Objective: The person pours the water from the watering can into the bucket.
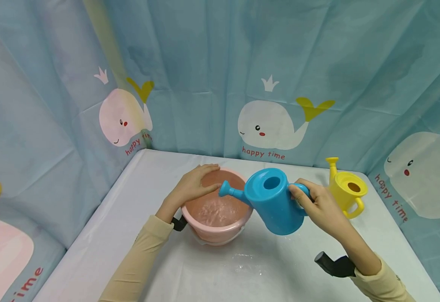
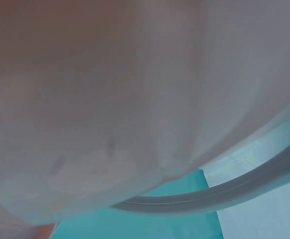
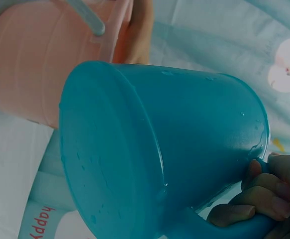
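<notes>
A pink bucket (image 1: 217, 229) with rippling water in it stands on the white table. My left hand (image 1: 193, 184) rests on the bucket's left rim, fingers and thumb stretched out. In the left wrist view a pale, blurred bucket wall (image 2: 135, 109) fills most of the picture. My right hand (image 1: 319, 205) grips the handle of a blue watering can (image 1: 280, 209), held up just right of the bucket. Its spout reaches over the bucket, close to my left thumb. In the right wrist view, fingers (image 3: 256, 201) curl round the handle, and droplets cling to the can.
A yellow watering can (image 1: 342, 195) stands at the back right of the table, beyond my right hand. Water drops (image 1: 248, 262) lie on the tabletop (image 1: 204, 281) in front of the bucket. A blue curtain (image 1: 193, 121) with whale pictures hangs behind and along the sides.
</notes>
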The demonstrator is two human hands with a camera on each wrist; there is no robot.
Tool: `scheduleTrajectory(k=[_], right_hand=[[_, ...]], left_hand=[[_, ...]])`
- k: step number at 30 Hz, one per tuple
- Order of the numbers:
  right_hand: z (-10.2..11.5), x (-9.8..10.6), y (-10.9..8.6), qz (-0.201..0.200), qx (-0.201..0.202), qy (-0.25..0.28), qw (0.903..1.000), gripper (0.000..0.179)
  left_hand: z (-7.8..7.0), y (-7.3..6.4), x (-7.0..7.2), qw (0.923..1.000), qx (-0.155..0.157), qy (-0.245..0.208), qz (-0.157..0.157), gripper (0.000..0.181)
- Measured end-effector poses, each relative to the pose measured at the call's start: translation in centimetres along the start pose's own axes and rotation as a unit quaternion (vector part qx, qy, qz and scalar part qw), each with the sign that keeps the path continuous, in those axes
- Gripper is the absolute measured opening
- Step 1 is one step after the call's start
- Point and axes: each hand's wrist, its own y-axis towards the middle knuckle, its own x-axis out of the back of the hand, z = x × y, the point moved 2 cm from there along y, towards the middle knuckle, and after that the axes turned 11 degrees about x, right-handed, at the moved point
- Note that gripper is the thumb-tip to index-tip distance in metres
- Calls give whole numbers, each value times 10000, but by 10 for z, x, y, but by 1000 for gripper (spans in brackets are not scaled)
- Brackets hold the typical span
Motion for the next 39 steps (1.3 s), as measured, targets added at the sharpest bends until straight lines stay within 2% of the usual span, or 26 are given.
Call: scheduleTrajectory(k=[25,39], right_hand=[[1,0,0,69,-68,37,9999,25],[1,0,1,24,69,-91,9999,24]], left_hand=[[2,1,-2,9999,-81,-2,-61,60],[2,0,-2,10000,-38,6,-65,59]])
